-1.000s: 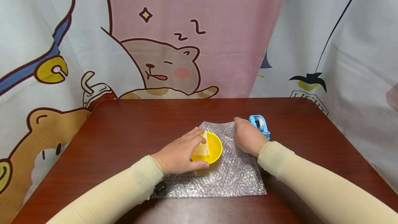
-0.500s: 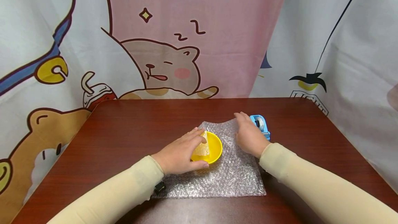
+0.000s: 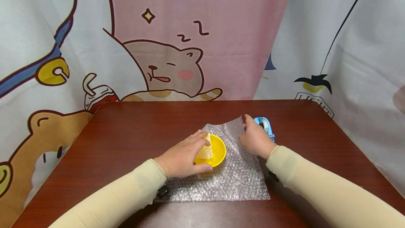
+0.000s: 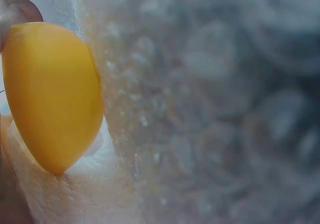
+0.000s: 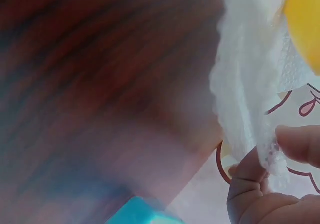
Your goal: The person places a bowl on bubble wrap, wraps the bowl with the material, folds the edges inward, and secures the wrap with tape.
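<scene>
A yellow bowl [image 3: 219, 152] sits on a sheet of bubble wrap [image 3: 235, 182]. My left hand [image 3: 183, 156] spans the bowl's left side, holding it with fingers over the far rim and thumb at the near rim. Under those fingers a folded flap of wrap [image 3: 206, 152] lies inside the bowl. The left wrist view shows the bowl's smooth outer wall [image 4: 52, 93] beside blurred wrap. My right hand [image 3: 255, 138] pinches the far right corner of the sheet, lifting it; its thumb and finger meet on the wrap's edge [image 5: 245, 98] in the right wrist view.
Just beyond my right hand stands a blue tape dispenser [image 3: 265, 126] with a clear roll, partly covered by the hand. Everything rests on a dark red-brown wooden table [image 3: 136, 126]. A printed cartoon curtain [image 3: 234, 27] hangs behind it.
My right hand has slid a little right along the sheet's far corner, its fingers loosening and then pinching again; the corner now stands higher. The left hand and bowl stay put.
</scene>
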Demonstrator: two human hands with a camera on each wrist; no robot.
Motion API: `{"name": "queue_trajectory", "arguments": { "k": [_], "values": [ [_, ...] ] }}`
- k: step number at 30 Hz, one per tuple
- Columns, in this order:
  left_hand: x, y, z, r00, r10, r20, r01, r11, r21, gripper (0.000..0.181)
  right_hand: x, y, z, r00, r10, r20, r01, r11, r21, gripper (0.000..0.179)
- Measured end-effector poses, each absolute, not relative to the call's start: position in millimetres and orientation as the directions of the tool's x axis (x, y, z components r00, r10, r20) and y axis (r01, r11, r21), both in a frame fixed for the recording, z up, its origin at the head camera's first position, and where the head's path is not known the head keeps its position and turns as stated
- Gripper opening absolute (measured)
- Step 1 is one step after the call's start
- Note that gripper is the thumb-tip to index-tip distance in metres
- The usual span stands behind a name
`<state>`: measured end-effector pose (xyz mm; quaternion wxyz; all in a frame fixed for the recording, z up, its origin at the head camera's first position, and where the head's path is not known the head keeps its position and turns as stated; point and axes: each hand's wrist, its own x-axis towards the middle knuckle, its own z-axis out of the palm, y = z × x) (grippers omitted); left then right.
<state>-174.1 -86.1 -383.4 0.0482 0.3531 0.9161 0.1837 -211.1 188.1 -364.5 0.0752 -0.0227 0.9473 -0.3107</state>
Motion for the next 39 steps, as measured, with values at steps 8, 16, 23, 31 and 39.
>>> {"name": "queue_trajectory", "arguments": {
  "k": [8,16,23,31,39],
  "values": [
    [-174.2,-85.9,-383.7,-0.746,0.664,0.048,0.63,0.681,0.374,0.071,-205.6,188.2,-364.6,-0.988,-0.118,-0.097,-0.047,0.836,-0.546,0.066],
    [-173.2,-86.2,-384.3,-0.756,0.652,0.045,0.613,0.683,0.396,0.072,-199.5,185.5,-362.2,-0.984,-0.15,-0.092,-0.078,0.841,-0.536,0.047],
    [-173.6,-85.4,-384.8,-0.756,0.652,0.056,0.616,0.68,0.399,0.076,-194.7,181.7,-361.0,-0.98,-0.181,-0.087,-0.108,0.839,-0.533,0.037],
    [-174.1,-84.7,-385.0,-0.756,0.651,0.07,0.62,0.677,0.397,0.08,-187.2,178.2,-362.4,-0.972,-0.233,-0.033,-0.181,0.829,-0.529,0.027],
    [-174.6,-85.6,-386.5,-0.756,0.651,0.073,0.614,0.665,0.425,0.082,-178.9,173.5,-362.7,-0.955,-0.29,0.062,-0.281,0.816,-0.506,0.019]
  ]
}}
